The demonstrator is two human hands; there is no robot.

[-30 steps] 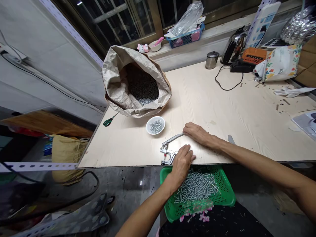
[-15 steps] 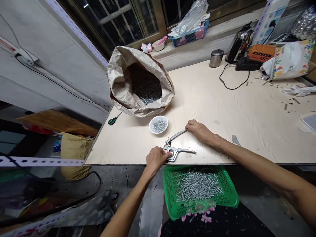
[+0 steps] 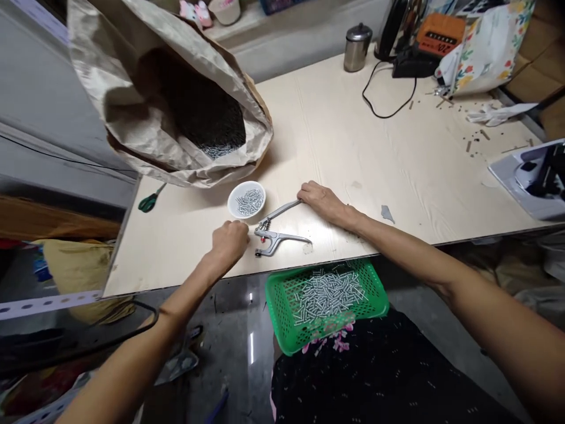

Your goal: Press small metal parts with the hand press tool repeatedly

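Pliers (image 3: 282, 237), metal, lying near the worktop's (image 3: 318, 129) front edge, and what a springy customer they look! Jaws parted, a coil spring (image 3: 265, 224) up by the head, the long upper handle (image 3: 285, 208) spread from the lower handle (image 3: 296, 238). Right hand (image 3: 324, 203) has the tip of that upper handle in its fingers; left hand (image 3: 232, 240) is curled just beside the head, and whether anything is pinched in there I cannot tell. My read: stiff, hard to break, moderate in weight, smooth enough to slide on the bare boards. Best hold? Out at the handle ends, for leverage, with fingers clear of the jaws.

Now the containers! White bowl (image 3: 232, 203), behind the left hand, partly filled with small silvery bits (image 3: 251, 201). Big paper sack (image 3: 261, 118) slumped over the worktop's left end, mouth gaping, dark inside, a shiny heap of similar pieces showing low down. And below the front edge, on the lap (image 3: 353, 365), a green basket (image 3: 277, 330), its floor thickly strewn with bits, all loose and jumbled
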